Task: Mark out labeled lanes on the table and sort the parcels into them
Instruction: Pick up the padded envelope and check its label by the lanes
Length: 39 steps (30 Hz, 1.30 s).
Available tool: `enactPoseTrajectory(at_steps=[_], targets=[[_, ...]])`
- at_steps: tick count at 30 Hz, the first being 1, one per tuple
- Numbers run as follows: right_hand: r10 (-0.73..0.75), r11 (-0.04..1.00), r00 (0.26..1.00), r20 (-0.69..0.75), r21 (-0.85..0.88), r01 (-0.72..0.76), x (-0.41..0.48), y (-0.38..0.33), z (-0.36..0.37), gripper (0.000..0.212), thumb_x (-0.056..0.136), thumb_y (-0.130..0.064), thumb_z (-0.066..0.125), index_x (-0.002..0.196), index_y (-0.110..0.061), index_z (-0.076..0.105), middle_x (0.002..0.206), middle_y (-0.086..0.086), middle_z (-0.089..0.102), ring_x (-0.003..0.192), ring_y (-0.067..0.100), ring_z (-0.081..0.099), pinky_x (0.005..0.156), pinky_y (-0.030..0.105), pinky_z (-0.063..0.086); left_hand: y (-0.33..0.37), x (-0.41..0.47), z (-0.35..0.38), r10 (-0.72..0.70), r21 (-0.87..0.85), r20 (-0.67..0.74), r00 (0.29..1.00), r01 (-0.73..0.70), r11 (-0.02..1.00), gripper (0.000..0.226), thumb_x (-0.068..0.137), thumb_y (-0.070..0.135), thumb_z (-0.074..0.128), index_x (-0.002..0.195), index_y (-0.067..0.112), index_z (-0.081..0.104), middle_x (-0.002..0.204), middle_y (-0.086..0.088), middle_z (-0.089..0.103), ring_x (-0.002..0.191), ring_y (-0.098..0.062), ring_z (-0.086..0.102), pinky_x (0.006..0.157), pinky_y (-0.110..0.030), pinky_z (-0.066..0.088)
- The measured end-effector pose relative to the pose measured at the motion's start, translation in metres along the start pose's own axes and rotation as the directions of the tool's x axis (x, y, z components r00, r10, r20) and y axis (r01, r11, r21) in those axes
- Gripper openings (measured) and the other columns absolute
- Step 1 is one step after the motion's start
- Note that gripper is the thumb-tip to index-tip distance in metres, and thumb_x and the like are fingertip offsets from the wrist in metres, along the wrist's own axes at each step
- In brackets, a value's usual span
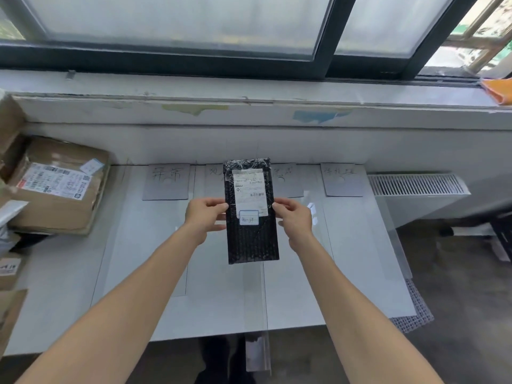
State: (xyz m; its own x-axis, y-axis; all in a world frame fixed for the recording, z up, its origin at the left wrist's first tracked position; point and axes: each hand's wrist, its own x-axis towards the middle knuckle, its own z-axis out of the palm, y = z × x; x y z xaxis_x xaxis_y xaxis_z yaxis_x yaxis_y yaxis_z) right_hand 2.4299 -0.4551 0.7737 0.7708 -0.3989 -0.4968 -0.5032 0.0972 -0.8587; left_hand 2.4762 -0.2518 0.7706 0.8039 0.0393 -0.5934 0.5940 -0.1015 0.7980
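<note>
Black parcel [252, 241], long axis toward window [177, 22]

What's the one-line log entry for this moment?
phase: sorting | left hand: grips black parcel | right hand: same | lane cards: placed

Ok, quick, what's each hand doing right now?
Left hand: closed, pinching the left edge of the black parcel.
Right hand: closed, pinching the right edge of the same parcel.

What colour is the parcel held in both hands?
The parcel is black, with a white label; head view.
</note>
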Motion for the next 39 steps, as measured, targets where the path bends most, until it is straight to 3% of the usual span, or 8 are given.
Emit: enactPoseTrajectory(at_steps=[3, 11, 16, 22, 28, 36, 39], targets=[[-0.017, 1.000, 1.000, -0.011, 0.006, 0.017, 0.002, -0.004, -0.005, 0.010, 0.091, -0.014, 0.067, 0.095, -0.022, 0.070, 0.096, 0.001, 0.074, 0.088, 0.015, 0.070, 0.068, 0.025, 0.049, 0.006, 0.002, 0.005, 0.024, -0.013, 0.019, 1.000, -0.024, 1.000, 0.010, 0.092, 0.009, 0.066, 0.101, 0.011, 0.069, 0.093, -0.005, 0.074, 0.077, -0.017, 0.073, 0.057, -0.030, 0.057], [-0.077, 0.997, 0.997, -0.006, -0.026, 0.077, 0.002, -0.017, -0.030, 0.015, 0.091, -0.015, 0.067, 0.105, -0.016, 0.072, 0.095, 0.002, 0.075, 0.073, 0.006, 0.069, 0.063, 0.022, 0.046, 0.022, -0.007, 0.019, 0.068, -0.044, 0.072, 0.995, -0.065, 0.997, 0.010, 0.092, 0.010, 0.067, 0.100, 0.014, 0.072, 0.090, -0.001, 0.076, 0.074, -0.012, 0.073, 0.056, -0.027, 0.057], [-0.065, 0.998, 0.997, 0.033, -0.008, 0.066, 0.021, -0.015, -0.049, 0.014, 0.091, -0.014, 0.067, 0.104, -0.017, 0.071, 0.098, 0.004, 0.075, 0.075, 0.007, 0.069, 0.063, 0.022, 0.047, 0.029, -0.007, 0.043, 0.077, -0.013, 0.025, 0.997, -0.077, 0.997, 0.010, 0.092, 0.010, 0.067, 0.099, 0.014, 0.071, 0.092, -0.001, 0.075, 0.076, -0.013, 0.073, 0.057, -0.028, 0.058], [-0.020, 1.000, 0.998, 0.062, 0.005, 0.020, 0.055, -0.010, -0.096, 0.018, 0.091, -0.011, 0.066, 0.107, -0.012, 0.071, 0.094, 0.003, 0.073, 0.076, 0.012, 0.067, 0.063, 0.022, 0.047, 0.020, -0.003, 0.106, 0.036, -0.001, -0.062, 0.997, -0.036, 0.999, 0.010, 0.090, 0.007, 0.068, 0.099, 0.012, 0.070, 0.091, -0.004, 0.073, 0.075, -0.016, 0.072, 0.055, -0.030, 0.056], [-0.007, 1.000, 1.000, 0.024, -0.023, 0.008, 0.091, -0.010, -0.167, 0.016, 0.091, -0.009, 0.065, 0.105, -0.011, 0.072, 0.092, 0.003, 0.072, 0.075, 0.011, 0.066, 0.051, 0.011, 0.045, 0.012, 0.000, 0.190, -0.013, 0.003, -0.071, 0.997, 0.013, 1.000, 0.007, 0.090, 0.008, 0.068, 0.093, 0.015, 0.069, 0.092, -0.004, 0.073, 0.075, -0.016, 0.072, 0.057, -0.031, 0.057], [0.046, 0.998, 0.992, -0.117, -0.027, -0.050, 0.124, 0.020, -0.236, 0.016, 0.089, -0.006, 0.065, 0.101, -0.012, 0.073, 0.097, 0.002, 0.074, 0.086, 0.015, 0.068, 0.066, 0.019, 0.047, -0.003, 0.005, 0.275, -0.049, 0.027, -0.018, 0.999, 0.050, 0.998, 0.011, 0.092, 0.009, 0.064, 0.102, 0.012, 0.069, 0.091, -0.005, 0.072, 0.074, -0.016, 0.071, 0.059, -0.031, 0.058], [0.075, 0.996, 0.984, -0.164, -0.043, -0.083, 0.135, 0.031, -0.250, 0.014, 0.089, -0.007, 0.065, 0.096, -0.017, 0.073, 0.097, 0.000, 0.073, 0.094, 0.018, 0.069, 0.075, 0.026, 0.052, -0.011, 0.004, 0.293, -0.053, 0.032, 0.002, 0.999, 0.053, 0.998, 0.008, 0.092, 0.017, 0.062, 0.095, 0.015, 0.069, 0.086, -0.002, 0.072, 0.079, -0.017, 0.071, 0.062, -0.031, 0.059]])
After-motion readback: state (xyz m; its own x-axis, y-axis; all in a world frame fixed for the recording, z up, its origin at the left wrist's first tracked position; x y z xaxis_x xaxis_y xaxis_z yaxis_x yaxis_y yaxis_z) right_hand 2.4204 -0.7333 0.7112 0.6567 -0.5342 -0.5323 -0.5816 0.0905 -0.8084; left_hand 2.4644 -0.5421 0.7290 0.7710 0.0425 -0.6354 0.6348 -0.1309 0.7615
